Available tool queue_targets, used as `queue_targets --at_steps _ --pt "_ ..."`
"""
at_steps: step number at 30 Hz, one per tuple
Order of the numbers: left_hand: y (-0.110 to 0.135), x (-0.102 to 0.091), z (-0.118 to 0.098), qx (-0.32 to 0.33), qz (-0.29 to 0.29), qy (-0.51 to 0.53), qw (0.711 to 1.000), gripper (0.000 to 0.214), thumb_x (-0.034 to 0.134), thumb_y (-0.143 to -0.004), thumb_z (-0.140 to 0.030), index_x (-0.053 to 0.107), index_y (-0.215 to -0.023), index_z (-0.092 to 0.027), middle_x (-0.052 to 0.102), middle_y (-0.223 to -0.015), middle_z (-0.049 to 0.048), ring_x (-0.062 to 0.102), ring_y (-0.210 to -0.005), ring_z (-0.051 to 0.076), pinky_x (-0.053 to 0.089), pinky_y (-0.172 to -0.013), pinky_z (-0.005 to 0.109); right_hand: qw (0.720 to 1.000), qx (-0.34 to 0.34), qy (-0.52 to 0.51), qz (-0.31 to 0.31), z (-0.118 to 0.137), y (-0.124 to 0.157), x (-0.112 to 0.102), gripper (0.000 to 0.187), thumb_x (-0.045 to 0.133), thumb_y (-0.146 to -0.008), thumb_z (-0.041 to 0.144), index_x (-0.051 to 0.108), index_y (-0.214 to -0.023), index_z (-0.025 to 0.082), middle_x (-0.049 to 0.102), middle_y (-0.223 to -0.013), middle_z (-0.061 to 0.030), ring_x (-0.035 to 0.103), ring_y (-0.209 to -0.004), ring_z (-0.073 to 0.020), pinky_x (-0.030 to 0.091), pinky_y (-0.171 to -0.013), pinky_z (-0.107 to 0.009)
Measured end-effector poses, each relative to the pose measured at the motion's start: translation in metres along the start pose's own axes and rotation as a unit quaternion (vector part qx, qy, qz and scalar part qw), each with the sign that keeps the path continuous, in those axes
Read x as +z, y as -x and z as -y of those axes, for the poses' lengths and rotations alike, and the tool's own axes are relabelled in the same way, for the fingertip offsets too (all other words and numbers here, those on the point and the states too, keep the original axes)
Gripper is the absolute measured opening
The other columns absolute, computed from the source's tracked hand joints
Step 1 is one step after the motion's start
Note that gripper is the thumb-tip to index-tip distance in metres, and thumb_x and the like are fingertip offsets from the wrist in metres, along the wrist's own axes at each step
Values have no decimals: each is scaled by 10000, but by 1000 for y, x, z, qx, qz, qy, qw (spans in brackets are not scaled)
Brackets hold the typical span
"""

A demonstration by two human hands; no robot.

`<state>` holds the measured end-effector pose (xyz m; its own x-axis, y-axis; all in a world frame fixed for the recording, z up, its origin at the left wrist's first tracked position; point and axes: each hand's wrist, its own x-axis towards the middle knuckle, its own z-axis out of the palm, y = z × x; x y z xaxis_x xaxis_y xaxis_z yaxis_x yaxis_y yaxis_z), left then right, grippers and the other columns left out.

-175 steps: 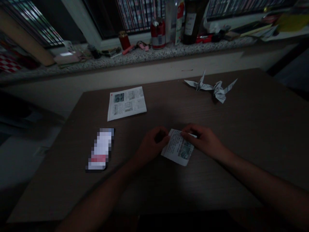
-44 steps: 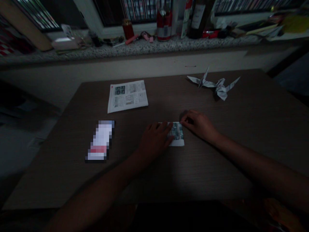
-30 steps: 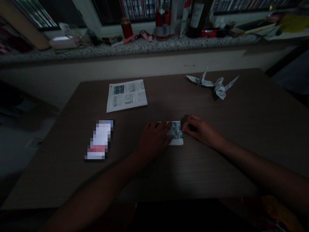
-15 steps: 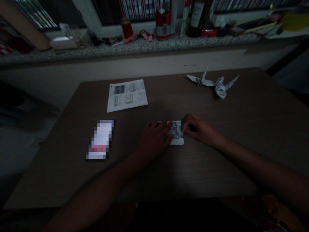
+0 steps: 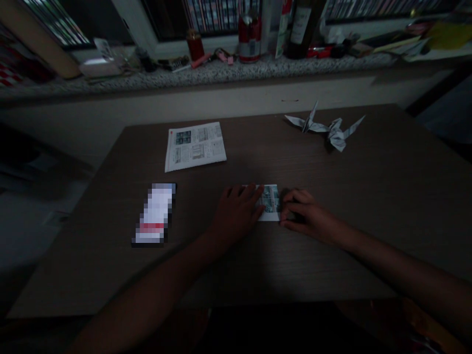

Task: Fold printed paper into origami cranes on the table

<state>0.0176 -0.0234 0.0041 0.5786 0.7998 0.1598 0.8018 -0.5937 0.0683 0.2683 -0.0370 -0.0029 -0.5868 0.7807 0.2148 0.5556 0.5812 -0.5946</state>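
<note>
A dim head-camera view looked down on a brown wooden tabletop [image 5: 368,221]. Near its middle lay a small folded paper [image 5: 272,201], printed with pictures and text, flat on the wood.

The person's left hand [image 5: 238,212] lay open and flat, palm down, covering the left part of the folded paper. The fingers [image 5: 254,194] were stretched out across the paper. The right hand [image 5: 304,215] rested just right of the folded paper with its fingers curled, the fingertips [image 5: 285,204] against the paper's right edge. The dim light did not show whether they pinched the paper or only pressed on it. Both bare forearms reached in from the bottom of the view.

Left of the folded paper, well apart from it, lay a blurred rectangular object [image 5: 155,214], white with a red band. Beyond the folded paper and to its left sat a flat printed sheet [image 5: 195,146]. Beyond the folded paper and to its right stood two paper cranes [image 5: 326,129], touching each other. Farther back ran a speckled window ledge [image 5: 221,73] holding a red can [image 5: 250,33] and a dark bottle [image 5: 298,27] among small clutter.
</note>
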Motion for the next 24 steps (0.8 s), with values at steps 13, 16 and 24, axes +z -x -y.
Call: queue_targets --at_steps 13,16,24 --pt "1 20 8 36 36 32 998 562 261 -1117 -379 311 -1609 -111 294 -1692 109 239 -1581 224 209 -1298 427 991 13 130 -26 5 -20 20 594 395 -1074 364 320 -1615 130 386 -1638 -210 358 -1522 -325 346 -1221 -563" --pt "1 20 8 31 45 20 998 580 258 -1111 -356 266 -1622 -83 262 -1697 133 218 -1587 219 204 -1301 425 986 17 165 -3 6 -30 36 661 368 -1075 396 223 -1647 97 292 -1677 -219 245 -1570 -309 259 -1263 -563" --pt "2 16 11 35 54 2 998 584 269 -1108 -355 275 -1619 -71 228 -1704 140 194 -1592 222 183 -1307 441 977 41 208 10 7 -31 44 694 378 -1065 467 299 -1613 49 259 -1682 -217 216 -1574 -293 241 -1278 -503"
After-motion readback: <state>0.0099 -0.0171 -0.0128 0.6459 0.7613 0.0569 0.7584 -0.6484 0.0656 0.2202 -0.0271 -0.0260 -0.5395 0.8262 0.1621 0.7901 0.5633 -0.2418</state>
